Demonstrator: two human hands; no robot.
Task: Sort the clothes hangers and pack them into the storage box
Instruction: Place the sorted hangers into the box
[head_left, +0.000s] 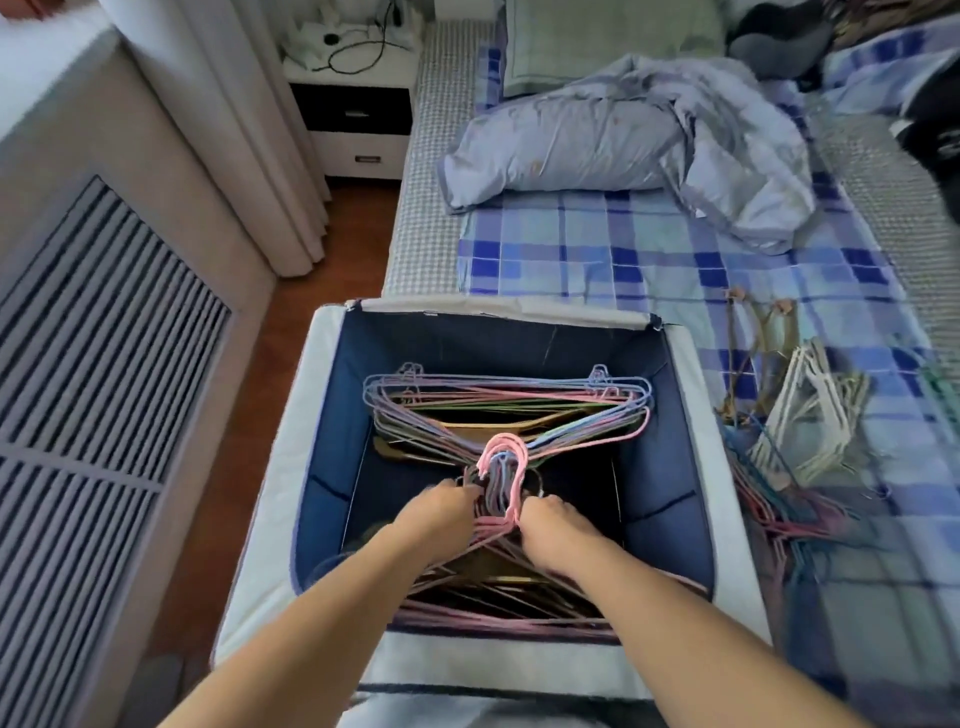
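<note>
A bundle of thin coloured wire hangers (506, 410) lies inside the dark-lined storage box (332, 431), its shoulders towards the far wall and its pink hooks (506, 467) gathered at the middle, where they meet the hooks of a second bundle (498, 597) lying against the near wall. Both hands are down in the box at that meeting point: the left hand (439, 512) has its fingers curled into the cluster of hooks, and the right hand (553, 525) is closed on the hook stems from the other side. The step looks like seating and squaring the two bundles; it should go best if the hooks are kept nested together and pressed flat, so no wire springs up above the rim. There is open floor in the box to either side of the hooks, and the walls stand clear of the wrists. More hangers, white ones (810, 410) and a tangle of coloured ones (779, 514), wait on the plaid bed (597, 249) just right of the box.
</note>
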